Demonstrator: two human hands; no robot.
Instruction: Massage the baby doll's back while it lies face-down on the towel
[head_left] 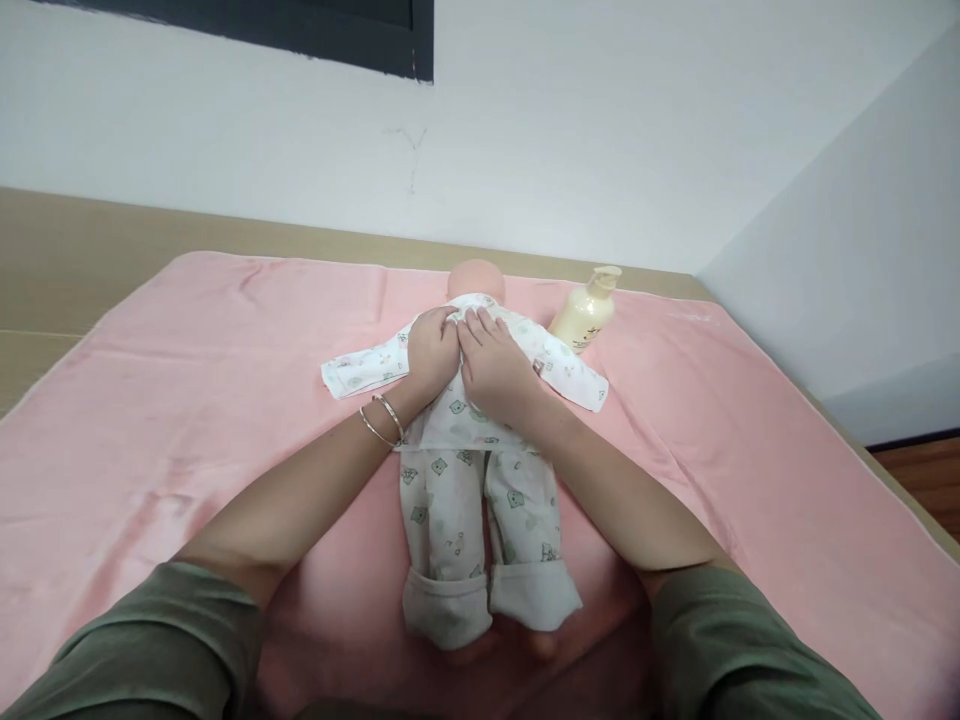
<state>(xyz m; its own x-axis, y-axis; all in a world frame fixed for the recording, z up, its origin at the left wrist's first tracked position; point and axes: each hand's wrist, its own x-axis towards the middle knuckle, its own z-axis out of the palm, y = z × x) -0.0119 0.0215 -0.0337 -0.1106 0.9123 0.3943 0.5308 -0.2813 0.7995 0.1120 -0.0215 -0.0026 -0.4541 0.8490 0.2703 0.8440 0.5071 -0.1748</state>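
A baby doll [477, 281] with a bare, rounded head lies stretched out in a white printed shirt [457, 425] and matching trousers [450, 515] with turned-up cuffs. Which way its face points, I cannot tell. My left hand [433, 352], with two bangles at the wrist, is on the upper shirt, its fingers bent in at the cloth near the neckline and partly hidden. Beside it, my right hand [495, 362] rests flat on the shirt with fingers stretched out. The doll's sleeves [577, 375] spread out to both sides, and its feet show dimly below the cuffs.
A cream pump bottle [583, 315] leans beside the doll's right-hand sleeve. Under everything is a pink mat [225, 400] over a wooden surface [90, 245]. A white wall [570, 140] rises behind, with another wall [862, 250] on the right.
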